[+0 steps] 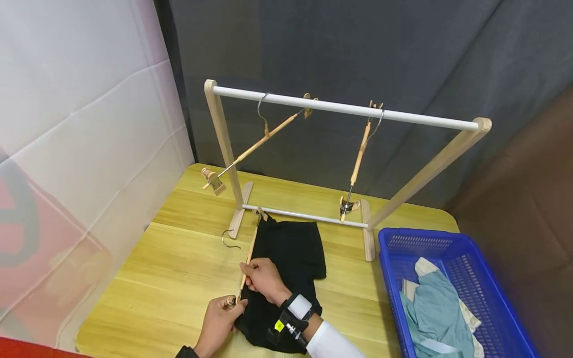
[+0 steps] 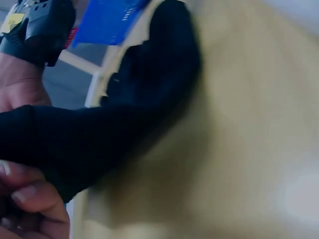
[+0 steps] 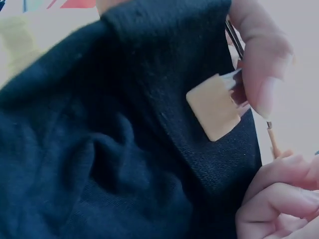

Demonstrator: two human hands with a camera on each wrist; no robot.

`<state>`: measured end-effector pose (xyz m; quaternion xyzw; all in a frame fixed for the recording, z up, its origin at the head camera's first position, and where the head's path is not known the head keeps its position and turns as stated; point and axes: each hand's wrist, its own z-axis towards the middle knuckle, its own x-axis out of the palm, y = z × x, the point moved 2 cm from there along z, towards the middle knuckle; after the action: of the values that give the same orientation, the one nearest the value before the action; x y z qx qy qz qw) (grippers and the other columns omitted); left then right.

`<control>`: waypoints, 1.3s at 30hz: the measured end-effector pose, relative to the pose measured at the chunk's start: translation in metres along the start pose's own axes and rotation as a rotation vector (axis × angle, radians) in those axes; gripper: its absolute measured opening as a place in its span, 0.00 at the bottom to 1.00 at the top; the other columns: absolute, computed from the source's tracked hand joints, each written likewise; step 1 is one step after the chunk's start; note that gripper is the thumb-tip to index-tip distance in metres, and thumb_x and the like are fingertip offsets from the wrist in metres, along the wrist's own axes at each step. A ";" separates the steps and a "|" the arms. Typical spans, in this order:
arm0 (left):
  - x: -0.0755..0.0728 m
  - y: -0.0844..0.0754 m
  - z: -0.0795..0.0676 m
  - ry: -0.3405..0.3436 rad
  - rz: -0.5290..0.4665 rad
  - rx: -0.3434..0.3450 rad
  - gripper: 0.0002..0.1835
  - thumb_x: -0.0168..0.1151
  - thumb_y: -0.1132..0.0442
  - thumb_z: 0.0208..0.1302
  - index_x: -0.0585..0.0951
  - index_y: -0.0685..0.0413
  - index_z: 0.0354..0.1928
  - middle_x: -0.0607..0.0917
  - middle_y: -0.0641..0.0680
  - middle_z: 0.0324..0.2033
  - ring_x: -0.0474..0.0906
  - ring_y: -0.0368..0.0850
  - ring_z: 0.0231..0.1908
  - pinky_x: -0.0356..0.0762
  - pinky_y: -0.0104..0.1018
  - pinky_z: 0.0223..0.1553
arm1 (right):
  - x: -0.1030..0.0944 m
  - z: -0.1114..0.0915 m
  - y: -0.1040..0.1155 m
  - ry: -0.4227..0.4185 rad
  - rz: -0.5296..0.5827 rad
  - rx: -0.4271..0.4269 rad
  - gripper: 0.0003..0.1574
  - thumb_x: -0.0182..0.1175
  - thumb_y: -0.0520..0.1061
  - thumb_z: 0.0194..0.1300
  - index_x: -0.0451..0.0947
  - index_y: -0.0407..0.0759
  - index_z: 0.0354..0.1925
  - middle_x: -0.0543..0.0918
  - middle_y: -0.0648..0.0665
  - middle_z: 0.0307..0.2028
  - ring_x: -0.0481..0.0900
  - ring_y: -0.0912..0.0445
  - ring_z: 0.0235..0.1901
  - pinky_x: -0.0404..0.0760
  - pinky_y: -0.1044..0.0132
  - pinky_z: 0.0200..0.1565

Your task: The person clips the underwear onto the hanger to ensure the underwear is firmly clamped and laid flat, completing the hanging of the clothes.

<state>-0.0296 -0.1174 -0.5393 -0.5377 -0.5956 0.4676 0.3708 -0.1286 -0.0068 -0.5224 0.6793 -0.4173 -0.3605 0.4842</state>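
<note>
Black shorts (image 1: 288,248) lie on the table with their waistband along a wooden clip hanger (image 1: 252,239). The far clip (image 1: 261,215) sits at the waistband's far corner. My right hand (image 1: 266,281) grips the hanger's bar with thumb and curled fingers. At the near end my left hand (image 1: 219,318) pinches the other clip, its thumb on the cloth side. In the right wrist view that clip's wooden pad (image 3: 214,107) lies flat against the waistband. The left wrist view shows my left fingers (image 2: 42,199) curled beside the black cloth. The hanger's metal hook (image 1: 229,241) points left.
A wooden rack (image 1: 340,107) with a white rail stands behind the shorts. Two bare clip hangers hang from it, one at left (image 1: 264,139) and one at right (image 1: 360,154). At the right, a blue basket (image 1: 497,293) holds teal and cream clothes (image 1: 436,303).
</note>
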 end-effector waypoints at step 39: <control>-0.027 -0.091 -0.025 -0.248 0.113 0.418 0.14 0.62 0.72 0.63 0.69 0.55 0.24 0.64 0.45 0.15 0.57 0.34 0.14 0.55 0.27 0.15 | 0.004 0.023 0.107 0.032 0.266 -0.288 0.22 0.57 0.49 0.70 0.70 0.36 0.23 0.71 0.49 0.15 0.67 0.62 0.13 0.68 0.73 0.18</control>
<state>-0.0284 -0.1391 -0.4436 -0.4203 -0.4960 0.6629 0.3714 -0.1713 -0.0378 -0.4268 0.5475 -0.4396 -0.3386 0.6263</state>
